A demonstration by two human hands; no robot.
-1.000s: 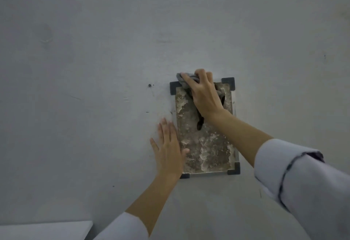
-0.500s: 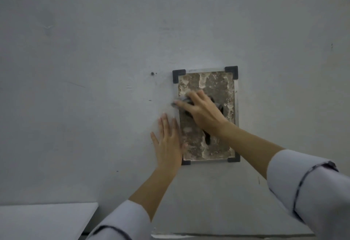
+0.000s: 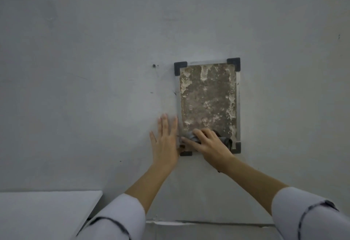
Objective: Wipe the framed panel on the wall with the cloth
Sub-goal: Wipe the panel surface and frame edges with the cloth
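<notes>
Right grip (image 3: 211, 146) is clamped over a bunched dark grey cloth (image 3: 226, 141), fingers bent across it and pressing it onto the bottom end of the framed panel (image 3: 207, 97). The left grip (image 3: 165, 143) grasps nothing and lies flat, fingers straight, on the wall (image 3: 85, 69) just beside the panel's lower left edge. Nearest the camera are two pale sleeves, the left sleeve (image 3: 115, 219) and the right sleeve (image 3: 310, 215), each with a thin dark line near the cuff and both pushed up so the forearms are bare. At the lower left a white bench (image 3: 43, 213) fills the corner, its far edge meeting the wall. Further out, the two forearms reach up and inward to the panel's foot, where the fingertips of the right grip point toward the thumb side of the left. A darker fold of the cloth shows by the bottom right corner. The panel hangs upright on the wall, taller than wide, in a light metal frame with black corner pieces (image 3: 233, 62). Its face is mottled brown with pale, flaky patches along the top and both sides. On the grey wall beyond, a small dark screw or hole (image 3: 154, 65) sits left of the panel's top left corner, with a few dark specks scattered around.
</notes>
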